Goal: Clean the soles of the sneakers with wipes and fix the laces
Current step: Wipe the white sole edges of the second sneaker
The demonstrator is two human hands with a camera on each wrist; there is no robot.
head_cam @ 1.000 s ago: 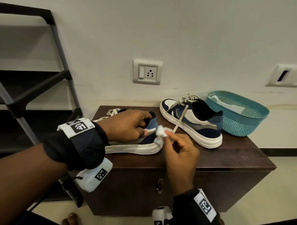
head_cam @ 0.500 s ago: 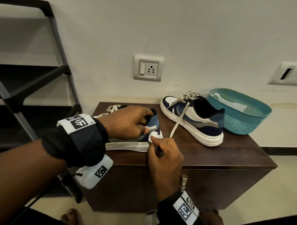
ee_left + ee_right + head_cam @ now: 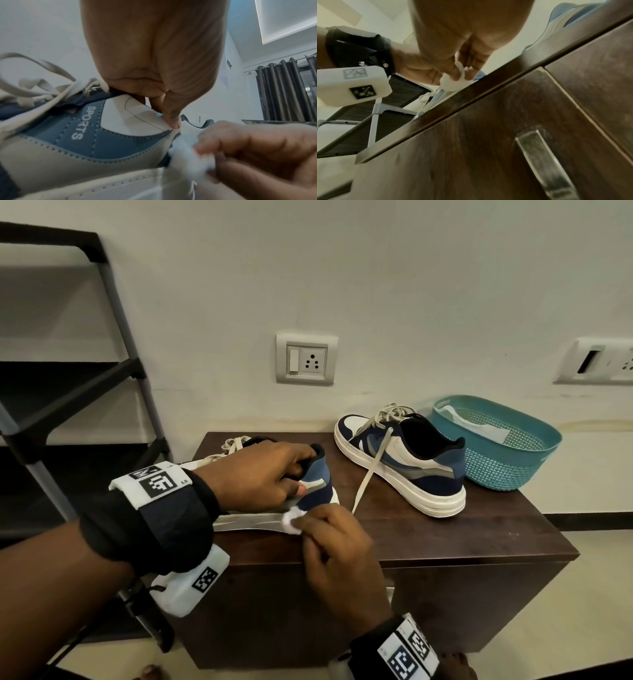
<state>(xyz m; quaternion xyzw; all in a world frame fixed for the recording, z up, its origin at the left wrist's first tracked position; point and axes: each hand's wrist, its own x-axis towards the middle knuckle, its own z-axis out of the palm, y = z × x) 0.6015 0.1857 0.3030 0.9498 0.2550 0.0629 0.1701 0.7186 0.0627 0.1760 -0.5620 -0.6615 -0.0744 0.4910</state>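
Left hand (image 3: 257,474) hides near sneaker (image 3: 317,484) collar; wipe (image 3: 293,520) blurred, mostly covered.

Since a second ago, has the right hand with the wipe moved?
Yes. The right hand has carried the wipe leftward, from the held sneaker's heel toward its sole edge, away from the standing sneaker.

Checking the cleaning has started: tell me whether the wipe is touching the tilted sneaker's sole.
Touching. In the head view the wipe, pinched by the right hand, presses against the sole edge of the tilted sneaker.
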